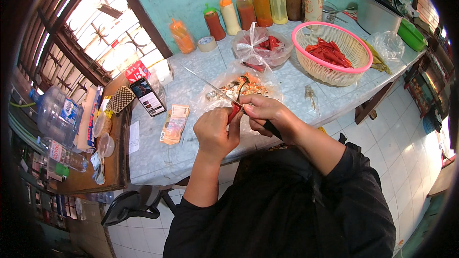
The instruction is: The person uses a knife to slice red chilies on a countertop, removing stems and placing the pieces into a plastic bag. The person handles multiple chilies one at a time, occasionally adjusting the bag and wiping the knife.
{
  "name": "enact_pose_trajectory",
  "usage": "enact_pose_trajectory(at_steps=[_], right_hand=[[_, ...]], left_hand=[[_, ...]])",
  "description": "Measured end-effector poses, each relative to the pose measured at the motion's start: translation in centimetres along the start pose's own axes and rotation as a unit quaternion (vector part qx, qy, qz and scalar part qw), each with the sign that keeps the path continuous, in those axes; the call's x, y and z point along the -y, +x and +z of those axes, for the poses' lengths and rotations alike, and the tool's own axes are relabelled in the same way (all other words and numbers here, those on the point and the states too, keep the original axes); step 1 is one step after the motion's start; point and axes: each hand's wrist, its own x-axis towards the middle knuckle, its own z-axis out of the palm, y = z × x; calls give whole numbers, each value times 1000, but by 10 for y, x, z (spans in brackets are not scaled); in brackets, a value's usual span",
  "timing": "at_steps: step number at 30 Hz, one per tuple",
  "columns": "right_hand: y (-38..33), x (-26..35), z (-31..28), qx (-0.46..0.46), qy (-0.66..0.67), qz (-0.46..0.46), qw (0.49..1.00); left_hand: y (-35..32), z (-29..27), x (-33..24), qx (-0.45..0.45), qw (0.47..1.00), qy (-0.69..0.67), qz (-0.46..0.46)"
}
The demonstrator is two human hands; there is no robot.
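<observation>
My left hand (215, 130) is closed around a red chili pepper (233, 112). In my right hand (267, 113) is a knife (210, 84) with a dark handle; its long thin blade points to the far left, across the chili. Both hands meet above the near part of the table. Just beyond them, a clear plastic bag (276, 89) lies spread with chili seeds and scraps (246, 85) on it. Farther back sits a knotted plastic bag (249, 44) with red chilies inside. To the right, a cream basket with a pink rim (306, 69) holds split red chilies (329, 53).
Sauce bottles (245, 7) line the wall, with a tape roll (207, 44) nearby. Left of my hands lie banknotes (175, 123) and a propped phone (147, 96). A large pot (377, 14) and green basin (412, 36) stand at the far right. Water bottles (60, 114) crowd the left side.
</observation>
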Motion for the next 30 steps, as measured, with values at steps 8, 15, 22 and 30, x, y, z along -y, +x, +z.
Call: enact_pose_trajectory(at_steps=[8,15,22,30], right_hand=[[24,2,10,-3,-40,-9,999],[59,26,-37,7,-57,43,997],[45,16,-41,-6,-63,86,994],[33,10,-44,-50,-120,51,990]], left_hand=[[-12,4,11,-55,996,7,-73],[-29,20,-4,-58,969,-188,-152],[-26,13,-7,-113,849,-355,-374],[-23,14,-5,-148,832,-356,-399]])
